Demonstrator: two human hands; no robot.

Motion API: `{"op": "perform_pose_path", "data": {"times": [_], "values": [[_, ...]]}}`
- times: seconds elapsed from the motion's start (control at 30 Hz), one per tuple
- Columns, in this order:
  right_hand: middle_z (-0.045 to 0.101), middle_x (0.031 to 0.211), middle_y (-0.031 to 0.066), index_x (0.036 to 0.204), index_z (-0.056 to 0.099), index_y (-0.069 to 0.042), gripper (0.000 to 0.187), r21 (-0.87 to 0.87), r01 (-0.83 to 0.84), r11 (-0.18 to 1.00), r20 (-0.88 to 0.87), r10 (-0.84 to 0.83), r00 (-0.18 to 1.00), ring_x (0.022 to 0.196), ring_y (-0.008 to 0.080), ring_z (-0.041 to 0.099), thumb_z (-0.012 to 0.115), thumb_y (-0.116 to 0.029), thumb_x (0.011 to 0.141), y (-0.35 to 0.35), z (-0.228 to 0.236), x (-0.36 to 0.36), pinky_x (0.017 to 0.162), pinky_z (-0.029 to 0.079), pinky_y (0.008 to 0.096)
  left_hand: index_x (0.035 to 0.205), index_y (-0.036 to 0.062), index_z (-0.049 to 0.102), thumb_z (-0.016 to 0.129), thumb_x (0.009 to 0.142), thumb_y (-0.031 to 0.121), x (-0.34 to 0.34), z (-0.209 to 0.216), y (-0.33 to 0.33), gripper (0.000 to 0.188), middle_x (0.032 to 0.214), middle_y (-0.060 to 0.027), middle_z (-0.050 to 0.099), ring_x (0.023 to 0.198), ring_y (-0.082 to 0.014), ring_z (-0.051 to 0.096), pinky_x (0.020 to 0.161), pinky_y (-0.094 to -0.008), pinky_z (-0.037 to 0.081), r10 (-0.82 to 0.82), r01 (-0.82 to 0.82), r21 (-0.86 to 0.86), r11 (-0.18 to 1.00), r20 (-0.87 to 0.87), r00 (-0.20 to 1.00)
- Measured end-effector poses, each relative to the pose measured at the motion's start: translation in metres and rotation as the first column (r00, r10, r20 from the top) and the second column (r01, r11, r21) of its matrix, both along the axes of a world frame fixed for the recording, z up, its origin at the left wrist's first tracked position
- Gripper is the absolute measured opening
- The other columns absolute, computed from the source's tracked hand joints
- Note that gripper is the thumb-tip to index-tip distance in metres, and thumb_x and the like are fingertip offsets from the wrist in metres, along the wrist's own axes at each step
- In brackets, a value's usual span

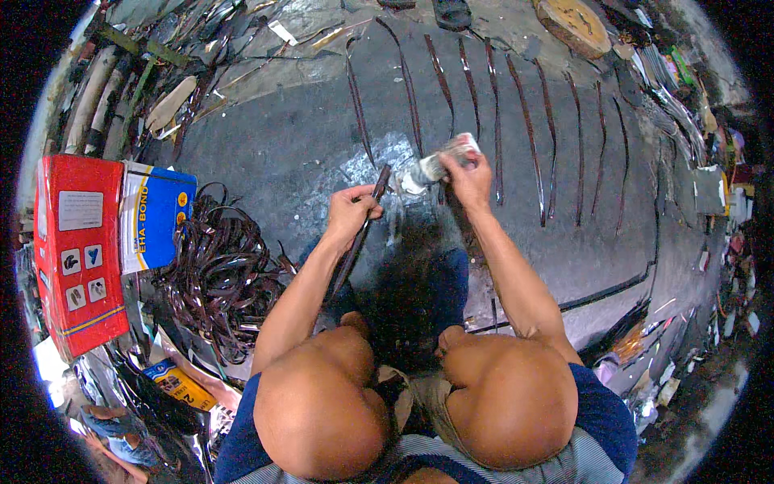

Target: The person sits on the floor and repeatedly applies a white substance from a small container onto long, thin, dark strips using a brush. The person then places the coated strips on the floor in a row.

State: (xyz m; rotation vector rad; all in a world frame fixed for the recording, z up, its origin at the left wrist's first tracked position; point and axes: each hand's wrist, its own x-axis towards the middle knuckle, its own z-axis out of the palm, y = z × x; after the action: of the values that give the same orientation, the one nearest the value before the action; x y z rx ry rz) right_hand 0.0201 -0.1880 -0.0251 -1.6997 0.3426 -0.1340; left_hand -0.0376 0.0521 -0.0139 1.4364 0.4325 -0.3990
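My left hand [351, 216] pinches a dark brown, glossy strip [352, 256]. The strip's upper end sticks out past my fingers, and its lower part hangs toward my feet. Just to the right, my right hand [471, 179] is closed round a small, whitish object with a reddish end [434, 168]. Motion smears that object, so its kind cannot be made out. Its near end is close to the tip of the strip; whether they touch cannot be told. Several similar strips [529, 133] lie roughly side by side on the grey floor beyond my hands.
A tangled heap of brown strips [216, 278] lies at my left, beside a red box [79, 250] and a blue-and-white box [153, 216]. A round wooden block [574, 26] sits at the far right. Scraps line both sides. Whitish stains mark the floor [379, 161] between my hands.
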Motion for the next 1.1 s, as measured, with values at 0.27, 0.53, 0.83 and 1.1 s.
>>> {"op": "perform_pose_path", "data": {"times": [0.27,0.53,0.83,1.1], "values": [[0.067,0.106,0.0124,0.118,0.051,0.000,0.058,0.049,-0.189,0.981,0.225,0.174,0.959,0.091,0.0202,0.068,0.084,-0.019,0.074,0.030,0.040,-0.035,0.071,0.060,0.0344,0.115,-0.0043,0.065,0.057,0.081,-0.005,-0.003,0.012,-0.019,0.034,0.082,-0.0061,0.067,0.066,-0.0107,0.060,0.060,-0.0234,0.048,0.022,-0.063,-0.380,0.923,-0.112,0.993],[0.068,0.105,0.0122,0.119,0.049,0.001,0.049,-0.040,-0.237,0.971,0.176,0.240,0.955,0.091,0.0166,0.068,0.078,-0.006,0.080,0.032,0.073,-0.045,0.074,0.059,0.0299,0.124,-0.0016,0.059,0.058,0.082,0.000,-0.016,0.011,-0.005,0.043,0.088,-0.0032,0.066,0.059,-0.0079,0.055,0.052,-0.0225,0.044,-0.273,0.273,-0.326,0.905,0.046,0.961],[0.070,0.104,0.0156,0.121,0.051,-0.005,0.060,-0.507,-0.088,0.857,0.243,0.241,0.940,0.088,0.0261,0.071,0.085,-0.023,0.074,-0.010,0.055,-0.040,0.070,0.058,0.0335,0.139,-0.0020,0.047,0.058,0.078,-0.007,-0.023,0.060,-0.005,0.062,0.084,-0.0037,0.062,0.057,-0.0111,0.055,0.050,-0.0231,0.043,-0.386,0.355,-0.607,0.711,0.085,0.919],[0.066,0.098,0.0078,0.104,0.061,0.000,0.038,-0.311,0.504,0.806,0.570,-0.266,0.777,0.081,0.0149,0.062,0.082,-0.023,0.081,-0.110,0.125,0.011,0.071,0.051,0.0278,0.101,-0.0046,0.068,0.064,0.085,-0.001,0.020,0.045,0.009,0.017,0.074,-0.0084,0.067,0.065,-0.0145,0.065,0.058,-0.0261,0.050,-0.359,0.352,0.139,0.925,0.025,0.933]]}}
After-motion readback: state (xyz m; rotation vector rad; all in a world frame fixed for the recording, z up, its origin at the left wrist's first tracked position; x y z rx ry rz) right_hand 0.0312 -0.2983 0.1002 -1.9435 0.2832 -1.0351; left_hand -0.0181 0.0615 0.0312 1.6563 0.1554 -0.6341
